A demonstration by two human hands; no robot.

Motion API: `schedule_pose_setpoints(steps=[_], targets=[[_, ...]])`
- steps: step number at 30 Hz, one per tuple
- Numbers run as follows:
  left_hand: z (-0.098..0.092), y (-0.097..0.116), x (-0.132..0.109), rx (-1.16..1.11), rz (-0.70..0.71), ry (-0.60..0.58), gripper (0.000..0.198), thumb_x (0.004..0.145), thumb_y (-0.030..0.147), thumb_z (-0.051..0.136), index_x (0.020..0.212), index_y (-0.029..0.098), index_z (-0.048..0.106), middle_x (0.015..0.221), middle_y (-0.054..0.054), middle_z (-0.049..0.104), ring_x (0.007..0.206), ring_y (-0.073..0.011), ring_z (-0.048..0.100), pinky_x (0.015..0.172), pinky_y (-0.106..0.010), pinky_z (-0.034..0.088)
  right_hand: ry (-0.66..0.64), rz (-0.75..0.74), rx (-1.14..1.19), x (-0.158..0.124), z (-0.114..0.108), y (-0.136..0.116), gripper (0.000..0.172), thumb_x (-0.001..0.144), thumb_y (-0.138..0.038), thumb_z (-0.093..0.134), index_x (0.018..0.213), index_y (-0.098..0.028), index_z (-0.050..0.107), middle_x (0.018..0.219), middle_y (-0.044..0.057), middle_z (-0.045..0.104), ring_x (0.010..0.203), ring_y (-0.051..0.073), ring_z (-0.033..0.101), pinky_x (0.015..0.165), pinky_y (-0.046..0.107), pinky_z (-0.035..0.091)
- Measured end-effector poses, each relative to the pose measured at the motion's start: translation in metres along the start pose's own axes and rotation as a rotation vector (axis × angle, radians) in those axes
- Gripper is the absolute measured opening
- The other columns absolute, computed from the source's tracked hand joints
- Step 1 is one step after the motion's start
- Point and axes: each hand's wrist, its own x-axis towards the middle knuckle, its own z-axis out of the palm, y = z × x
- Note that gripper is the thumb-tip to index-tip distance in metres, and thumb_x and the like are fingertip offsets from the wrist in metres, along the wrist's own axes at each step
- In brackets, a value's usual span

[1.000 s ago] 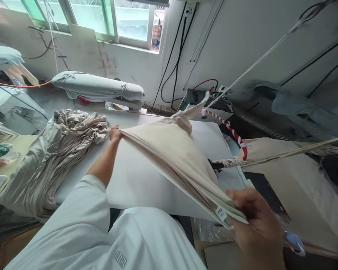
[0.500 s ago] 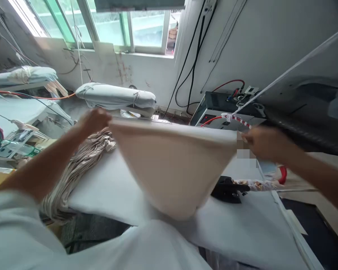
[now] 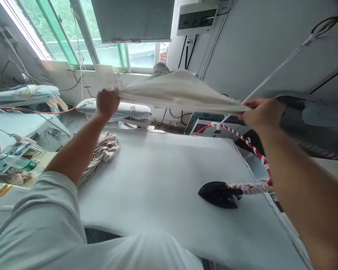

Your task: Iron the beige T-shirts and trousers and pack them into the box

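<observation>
A beige cloth piece [image 3: 180,90] is held aloft at 12 o'clock of the view, well above the padded white table [image 3: 146,187] and touching nothing else. The piece is drawn out between both hands into a long, tapering band. Shallow creases run along its span, and the rest of the cloth is hung behind the taut front edge.

Its end at 10 o'clock is gathered in the left hand [image 3: 107,104], the grip being closed on the cloth. Its end at 2 o'clock is pinched in the right hand [image 3: 259,113], the grip being narrow and likewise closed on the cloth.

A crumpled heap of sheen-finished beige fabric [image 3: 104,147] is laid on the table at 10 o'clock, just beside the left forearm [image 3: 73,157]. A black iron [image 3: 218,195] is rested on the table at 4 o'clock, and a fabric-wrapped cord [image 3: 249,188] is led from it toward 3 o'clock.
</observation>
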Motion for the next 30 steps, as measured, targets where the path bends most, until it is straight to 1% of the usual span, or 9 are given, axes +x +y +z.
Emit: schedule_pose_setpoints(steps=[6,10,14,17,20,23,25,28,30], targets=[[0.073,-0.077,-0.186,0.018,0.216,-0.27,0.051,0.102,0.026,0.045,0.145,0.018,0.07,0.115,-0.019,0.077,0.111,-0.0369,0.073,0.096,-0.046,0.056,-0.176,-0.109,-0.039,-0.178,0.085,0.031,0.043,0.102,-0.017,0.053,0.135,-0.006,0.077,0.13,0.027,0.073,0.118,0.03,0.067,0.093,0.037,0.044],[0.09,-0.132,-0.302,-0.024,0.239,-0.452,0.056,0.097,0.031,0.053,0.149,0.024,0.07,0.096,-0.017,0.073,0.103,-0.0361,0.071,0.097,-0.048,0.053,-0.291,-0.165,0.063,-0.308,0.124,0.067,0.054,0.091,-0.017,0.053,0.139,-0.019,0.077,0.134,0.018,0.069,0.119,0.031,0.067,0.1,0.038,0.053],[0.106,-0.162,-0.406,-0.013,0.202,-0.632,0.054,0.1,0.029,0.049,0.149,0.032,0.073,0.087,-0.013,0.069,0.097,-0.0333,0.069,0.101,-0.048,0.048,-0.483,-0.125,0.143,-0.43,0.152,0.088,0.056,0.09,-0.021,0.051,0.138,-0.024,0.08,0.125,0.015,0.068,0.118,0.029,0.067,0.102,0.037,0.057],[0.121,-0.173,-0.476,0.02,0.209,-0.773,0.055,0.104,0.026,0.041,0.145,0.032,0.077,0.089,-0.014,0.071,0.099,-0.033,0.07,0.102,-0.048,0.045,-0.698,-0.093,0.167,-0.489,0.17,0.09,0.056,0.09,-0.022,0.047,0.134,-0.024,0.082,0.12,0.015,0.068,0.114,0.028,0.068,0.102,0.035,0.057],[0.127,-0.169,-0.521,0.074,0.183,-0.873,0.055,0.101,0.026,0.044,0.145,0.025,0.077,0.094,-0.016,0.073,0.099,-0.0341,0.071,0.099,-0.048,0.045,-0.89,-0.243,0.212,-0.49,0.176,0.101,0.049,0.094,-0.028,0.049,0.129,-0.022,0.083,0.125,0.016,0.07,0.114,0.028,0.068,0.107,0.037,0.055],[0.137,-0.122,-0.519,0.073,0.102,-0.848,0.049,0.101,0.032,0.046,0.133,0.021,0.082,0.096,-0.017,0.075,0.101,-0.0346,0.072,0.102,-0.05,0.046,-0.724,-0.388,0.137,-0.425,0.174,0.133,0.049,0.1,-0.049,0.056,0.129,-0.018,0.081,0.146,0.02,0.065,0.129,0.035,0.063,0.119,0.048,0.046],[0.157,-0.055,-0.499,-0.038,0.114,-0.779,0.051,0.105,0.037,0.044,0.136,0.022,0.081,0.112,-0.019,0.078,0.117,-0.0355,0.071,0.114,-0.052,0.043,-0.633,-0.387,-0.02,-0.36,0.178,0.157,0.057,0.099,-0.059,0.061,0.134,-0.017,0.078,0.145,0.023,0.066,0.13,0.04,0.062,0.115,0.052,0.046],[0.196,0.094,-0.482,-0.275,0.243,-0.678,0.065,0.107,0.049,0.044,0.166,0.026,0.058,0.165,-0.019,0.058,0.159,-0.0398,0.045,0.133,-0.063,0.023,-0.895,-0.415,-0.22,-0.267,0.201,0.174,0.056,0.099,-0.066,0.064,0.128,-0.021,0.078,0.112,0.02,0.076,0.104,0.038,0.069,0.091,0.044,0.051],[0.212,0.204,-0.499,-0.386,0.4,-0.759,0.075,0.103,0.057,0.049,0.171,0.025,0.051,0.179,-0.018,0.04,0.169,-0.0425,0.029,0.135,-0.07,0.014,-1.006,-0.386,-0.238,-0.216,0.223,0.167,0.059,0.103,-0.072,0.056,0.122,-0.021,0.078,0.097,0.018,0.076,0.087,0.033,0.069,0.078,0.04,0.047]])
